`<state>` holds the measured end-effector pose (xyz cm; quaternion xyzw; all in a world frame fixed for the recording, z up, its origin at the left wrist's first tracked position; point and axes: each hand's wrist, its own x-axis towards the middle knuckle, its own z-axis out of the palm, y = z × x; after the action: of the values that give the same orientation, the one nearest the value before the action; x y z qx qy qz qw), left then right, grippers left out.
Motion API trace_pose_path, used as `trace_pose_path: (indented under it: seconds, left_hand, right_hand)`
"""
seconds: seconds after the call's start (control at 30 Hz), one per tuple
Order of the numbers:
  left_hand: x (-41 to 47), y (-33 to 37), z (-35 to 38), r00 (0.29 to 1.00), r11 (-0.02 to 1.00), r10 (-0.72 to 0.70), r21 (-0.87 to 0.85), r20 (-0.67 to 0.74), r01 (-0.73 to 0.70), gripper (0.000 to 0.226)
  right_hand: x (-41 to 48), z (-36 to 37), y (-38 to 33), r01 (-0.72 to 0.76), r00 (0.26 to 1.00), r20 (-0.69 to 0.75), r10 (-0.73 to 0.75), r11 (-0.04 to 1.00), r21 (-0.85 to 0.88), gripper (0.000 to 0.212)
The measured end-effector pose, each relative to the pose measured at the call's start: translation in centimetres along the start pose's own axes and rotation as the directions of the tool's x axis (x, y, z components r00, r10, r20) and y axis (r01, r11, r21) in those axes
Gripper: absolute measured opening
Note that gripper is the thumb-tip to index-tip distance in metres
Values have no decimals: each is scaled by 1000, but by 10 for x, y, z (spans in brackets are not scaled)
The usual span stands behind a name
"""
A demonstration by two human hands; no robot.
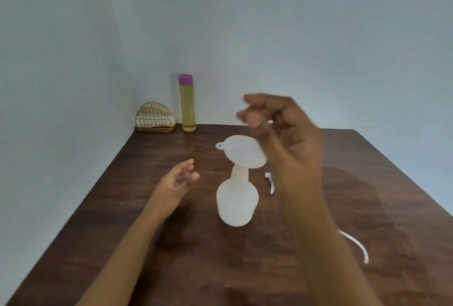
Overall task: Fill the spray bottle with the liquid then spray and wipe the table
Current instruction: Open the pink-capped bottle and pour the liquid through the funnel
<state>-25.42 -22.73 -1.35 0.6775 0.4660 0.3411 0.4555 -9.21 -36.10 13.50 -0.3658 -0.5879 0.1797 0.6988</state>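
Observation:
A translucent white spray bottle (237, 201) stands without its head in the middle of the dark wooden table (367, 183). A white funnel (242, 150) sits in its neck. The tall bottle of yellow liquid (187, 107) with a purple cap stands at the far left by the wall. My left hand (179, 179) hovers open just left of the spray bottle, apart from it. My right hand (282, 131) is raised above and right of the funnel, blurred, fingers loosely curled and empty. The spray head (270, 183) and its white tube (358, 244) lie behind my right arm, partly hidden.
A gold wire napkin holder (155, 118) with white napkins sits in the far left corner against the wall. Pale walls close the table's far and left sides. The table's right edge runs diagonally at right.

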Motion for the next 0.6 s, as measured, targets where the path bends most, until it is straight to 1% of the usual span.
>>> trace_pose_path:
  seconds: [0.03,0.07,0.1,0.13,0.17,0.2,0.23,0.3,0.33,0.37,0.4,0.47,0.53,0.6]
  left_hand:
    - [2,-2,-11,997,1000,-4,15,-81,6,86]
    - [8,-10,-25,987,999,-3,36,-160,9,73]
    - [12,-16,-36,972,998,-7,66,-235,24,56]
    - [20,-25,-48,953,989,-16,135,-302,59,43]
    - [29,-35,-60,940,963,-7,252,-342,99,39]
    - [39,-44,-69,939,914,3,382,-343,136,40]
    - [48,-54,-78,941,853,7,494,-337,171,43]
    - [64,-75,-91,951,739,-22,635,-308,222,48]
    - [69,-85,-94,958,697,-36,680,-284,228,50]
    - [70,-90,-93,964,652,-30,725,-265,220,51]
    - [73,-99,-92,968,617,-15,759,-252,207,51]
    - [75,-106,-90,970,590,4,784,-242,193,53]
    - [76,-108,-89,970,580,8,791,-244,194,53]
    - [78,-109,-88,967,582,21,790,-255,195,54]
  right_hand:
    - [-9,20,2,39,999,20,-39,999,25,15]
    - [-16,41,10,48,995,85,-49,999,17,14]
    - [-19,63,22,21,986,166,-17,1000,-23,15]
    - [-19,83,38,-39,972,230,56,996,-79,16]
    - [-17,102,59,-138,953,255,166,983,-125,16]
    - [-11,115,85,-264,926,240,293,953,-147,15]
    - [-3,129,115,-403,883,197,426,903,-150,15]
    - [17,151,178,-631,768,44,639,766,-121,22]
    - [26,159,208,-699,714,-40,699,708,-100,26]
    - [37,165,233,-737,676,-108,729,670,-95,30]
    - [47,171,255,-752,659,-154,736,649,-116,35]
    - [72,178,289,-756,654,-223,723,625,-194,47]
    - [97,180,314,-730,683,-282,674,628,-270,61]
    - [119,183,337,-706,708,-301,638,628,-327,76]
